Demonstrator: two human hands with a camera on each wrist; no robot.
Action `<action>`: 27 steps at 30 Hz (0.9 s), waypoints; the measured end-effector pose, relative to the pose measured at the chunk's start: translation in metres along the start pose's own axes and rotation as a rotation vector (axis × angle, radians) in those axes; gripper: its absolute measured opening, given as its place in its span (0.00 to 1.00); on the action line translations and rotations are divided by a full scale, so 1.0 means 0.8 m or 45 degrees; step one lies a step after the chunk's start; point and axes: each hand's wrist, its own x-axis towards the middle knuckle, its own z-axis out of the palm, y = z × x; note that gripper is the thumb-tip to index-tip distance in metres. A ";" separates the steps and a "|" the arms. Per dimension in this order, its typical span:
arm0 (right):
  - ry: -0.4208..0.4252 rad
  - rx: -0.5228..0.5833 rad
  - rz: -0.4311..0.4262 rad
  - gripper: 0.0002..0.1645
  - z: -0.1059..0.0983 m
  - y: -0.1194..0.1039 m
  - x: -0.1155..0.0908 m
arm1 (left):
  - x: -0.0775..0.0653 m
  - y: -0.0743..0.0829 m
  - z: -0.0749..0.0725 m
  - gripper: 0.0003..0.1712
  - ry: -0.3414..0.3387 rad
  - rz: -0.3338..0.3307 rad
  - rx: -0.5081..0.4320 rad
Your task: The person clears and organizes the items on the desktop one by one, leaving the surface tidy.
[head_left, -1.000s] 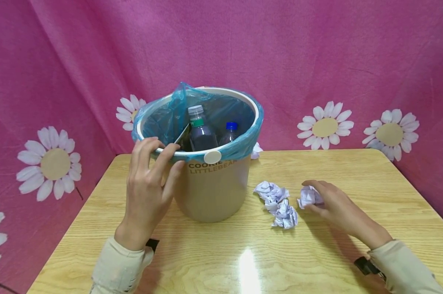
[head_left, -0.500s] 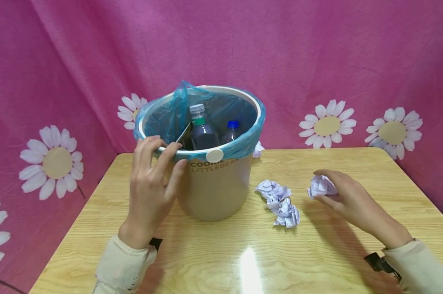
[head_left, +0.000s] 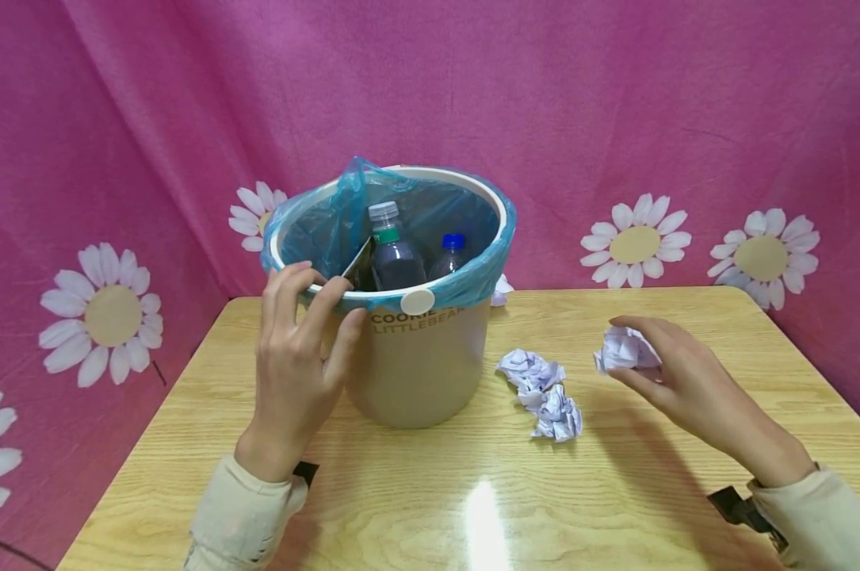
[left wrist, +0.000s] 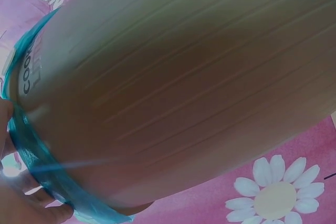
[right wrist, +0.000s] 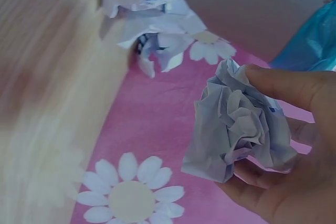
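Observation:
A beige trash bin [head_left: 415, 373] with a white rim and a blue liner bag [head_left: 465, 295] stands on the table. My left hand [head_left: 294, 373] holds the near left of its rim, fingers bent over the edge and thumb outside. Inside the bin are a bottle with a green band [head_left: 396, 262], a blue-capped bottle [head_left: 452, 255] and a flat dark item [head_left: 361, 270]. At the right, my right hand [head_left: 693, 388] pinches a crumpled paper ball [head_left: 624, 350] above the table; in the right wrist view the paper ball [right wrist: 239, 124] sits between thumb and fingers.
More crumpled paper [head_left: 544, 392] lies on the wooden table [head_left: 401, 492] right of the bin. Another paper piece [head_left: 502, 291] shows partly behind the bin. A pink cloth [head_left: 544, 95] with white daisies hangs behind and at both sides.
My right hand has lifted the paper ball off the table, moving up and slightly right. The left hand stays on the bin rim.

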 end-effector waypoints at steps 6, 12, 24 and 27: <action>0.027 0.008 -0.010 0.40 -0.007 -0.014 0.006 | 0.000 0.000 0.000 0.28 0.002 0.007 0.009; 0.061 0.022 -0.026 0.41 -0.014 -0.024 0.012 | 0.000 0.000 0.001 0.27 -0.001 0.006 0.006; 0.140 0.038 -0.059 0.42 -0.028 -0.048 0.033 | 0.000 0.001 0.001 0.27 -0.004 0.004 0.005; 0.148 0.036 -0.066 0.41 -0.031 -0.055 0.040 | 0.000 0.001 0.001 0.27 -0.002 0.002 0.013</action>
